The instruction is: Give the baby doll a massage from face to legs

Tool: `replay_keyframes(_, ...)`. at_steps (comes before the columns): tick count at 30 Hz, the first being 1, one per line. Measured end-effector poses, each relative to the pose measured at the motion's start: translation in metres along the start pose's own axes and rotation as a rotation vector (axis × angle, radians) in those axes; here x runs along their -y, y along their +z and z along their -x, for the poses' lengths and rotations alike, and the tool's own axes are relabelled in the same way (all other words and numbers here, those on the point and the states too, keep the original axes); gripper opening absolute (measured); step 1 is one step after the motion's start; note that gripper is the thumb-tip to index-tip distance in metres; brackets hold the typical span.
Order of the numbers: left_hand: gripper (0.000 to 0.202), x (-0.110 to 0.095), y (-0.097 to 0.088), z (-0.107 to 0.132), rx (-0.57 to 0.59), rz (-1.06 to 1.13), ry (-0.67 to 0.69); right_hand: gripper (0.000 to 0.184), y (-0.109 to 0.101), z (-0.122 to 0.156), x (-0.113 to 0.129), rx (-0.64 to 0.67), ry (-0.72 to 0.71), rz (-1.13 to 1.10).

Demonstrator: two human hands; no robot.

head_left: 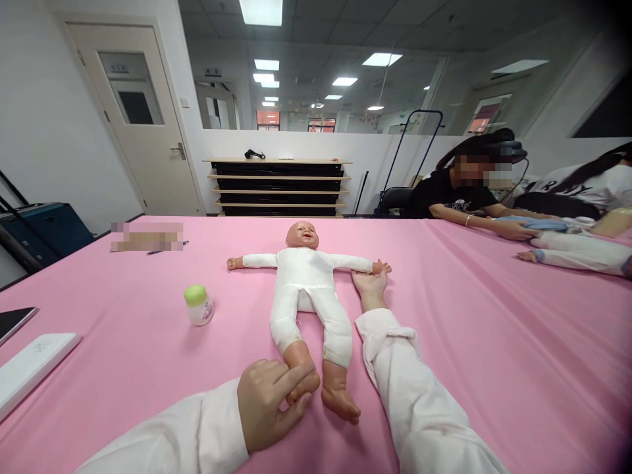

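Observation:
A baby doll (pixel 305 276) with a white cloth body and bare vinyl head, hands and feet lies on its back, arms spread, feet toward me. My left hand (pixel 271 401) is closed around one foot of the doll, on the left, with fingers across its top and the thumb on the near side. My right hand (pixel 371 284) reaches up along the doll's other side and holds its outstretched arm at the wrist from beneath. That arm partly hides my right fingers. A small jar (pixel 199 307) with a green lid stands left of the doll.
Pink cloth (pixel 237 296) covers the table. A white box-like device (pixel 37 368) and a dark flat device (pixel 14 322) lie at the left edge, a pen (pixel 168 248) farther back. A co-worker (pixel 469 184) at the right handles another doll (pixel 577 253). Shelves (pixel 279 176) stand behind.

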State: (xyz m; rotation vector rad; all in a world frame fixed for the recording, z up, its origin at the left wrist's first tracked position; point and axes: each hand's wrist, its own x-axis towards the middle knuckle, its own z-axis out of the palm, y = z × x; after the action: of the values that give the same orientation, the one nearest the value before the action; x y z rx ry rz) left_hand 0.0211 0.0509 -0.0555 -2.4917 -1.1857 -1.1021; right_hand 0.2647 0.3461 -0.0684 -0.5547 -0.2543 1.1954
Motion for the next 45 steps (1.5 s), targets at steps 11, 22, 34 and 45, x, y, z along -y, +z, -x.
replay_keyframes(11, 0.032, 0.000, -0.016, -0.013, -0.054, 0.032, -0.046, 0.039, 0.026, 0.004, 0.006, 0.048, -0.116, 0.254)
replay_keyframes(22, 0.026, 0.035, -0.040, -0.057, -0.047, 0.015, -0.355, 0.038, 0.082, 0.055, -0.037, 0.662, -0.439, 0.897)
replay_keyframes(34, 0.028, 0.087, -0.001, -0.082, -0.035, 0.215, -0.599, 0.043, 0.068, 0.047, -0.054, 0.861, -0.566, 1.184)
replay_keyframes(45, 0.026, 0.056, -0.034, -0.049, -0.136, -0.001, -0.325, 0.042, 0.047, 0.031, -0.036, 0.311, -0.529, 0.728)
